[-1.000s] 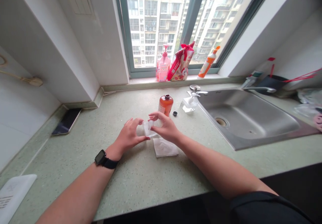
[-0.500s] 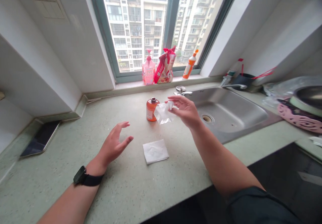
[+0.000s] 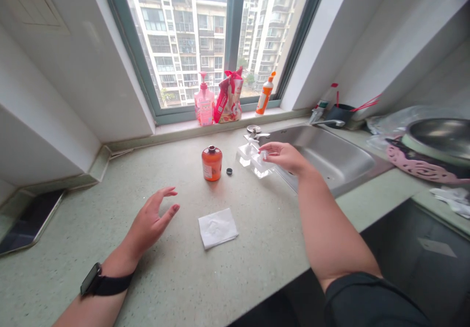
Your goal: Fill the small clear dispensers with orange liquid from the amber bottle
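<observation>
My right hand (image 3: 284,156) pinches the white top of a clear, square-sided pump bottle (image 3: 262,169) by the sink's left edge; whether its base touches the counter I cannot tell. Just behind it is a similar clear pump bottle (image 3: 244,154). An orange-brown bottle (image 3: 212,164) with an uncovered dark neck stands upright to the left, and a small black cap (image 3: 229,171) lies beside it. Folded white tissue (image 3: 218,228) rests on the counter nearer to me. My left hand (image 3: 152,221), fingers apart and holding nothing, hovers left of the tissue.
The steel sink (image 3: 352,163) is on the right, with a faucet (image 3: 332,122) behind. On the windowsill stand a pink pump bottle (image 3: 204,103), a red bag (image 3: 230,99) and an orange squeeze bottle (image 3: 265,96). A pan (image 3: 440,138) sits at far right. The counter's front edge (image 3: 271,295) is near me.
My right hand has moved the clear pump bottle right, away from the orange-brown bottle. The second clear bottle and the black cap now show. My view has shifted slightly right.
</observation>
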Demonstrator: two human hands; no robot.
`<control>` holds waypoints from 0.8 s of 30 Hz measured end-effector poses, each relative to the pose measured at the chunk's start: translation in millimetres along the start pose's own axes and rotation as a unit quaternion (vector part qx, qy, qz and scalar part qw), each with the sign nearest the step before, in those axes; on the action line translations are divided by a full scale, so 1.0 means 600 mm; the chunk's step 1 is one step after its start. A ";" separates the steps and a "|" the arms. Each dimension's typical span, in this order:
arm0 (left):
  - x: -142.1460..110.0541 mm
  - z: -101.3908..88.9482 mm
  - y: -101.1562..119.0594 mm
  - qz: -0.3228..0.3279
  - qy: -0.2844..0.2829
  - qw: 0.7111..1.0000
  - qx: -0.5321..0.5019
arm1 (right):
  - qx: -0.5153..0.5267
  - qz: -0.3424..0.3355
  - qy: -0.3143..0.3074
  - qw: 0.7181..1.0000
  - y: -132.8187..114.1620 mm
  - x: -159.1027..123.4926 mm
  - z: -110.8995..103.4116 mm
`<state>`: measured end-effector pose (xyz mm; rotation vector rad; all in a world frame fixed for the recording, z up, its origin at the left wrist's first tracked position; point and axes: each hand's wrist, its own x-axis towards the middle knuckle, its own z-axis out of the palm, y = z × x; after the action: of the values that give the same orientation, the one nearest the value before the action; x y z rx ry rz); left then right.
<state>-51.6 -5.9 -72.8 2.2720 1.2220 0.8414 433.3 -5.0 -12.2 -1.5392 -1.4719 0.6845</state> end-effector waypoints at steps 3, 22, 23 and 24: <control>0.000 0.000 -0.002 -0.006 -0.007 1.000 -0.001 | -0.004 -0.001 -0.013 1.000 0.014 0.007 0.006; -0.001 0.002 -0.002 -0.006 -0.021 1.000 0.015 | -0.011 -0.031 0.009 0.999 0.031 0.020 0.045; -0.001 0.002 -0.002 -0.006 -0.022 1.000 0.014 | -0.016 -0.032 0.008 0.999 0.031 0.020 0.045; -0.001 0.002 -0.002 -0.006 -0.023 1.000 0.012 | -0.023 -0.033 0.007 0.999 0.031 0.019 0.045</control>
<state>-51.9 -6.1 -74.5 2.2878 1.2312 0.7693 421.1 13.5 -38.9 -1.5198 -1.5300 0.6032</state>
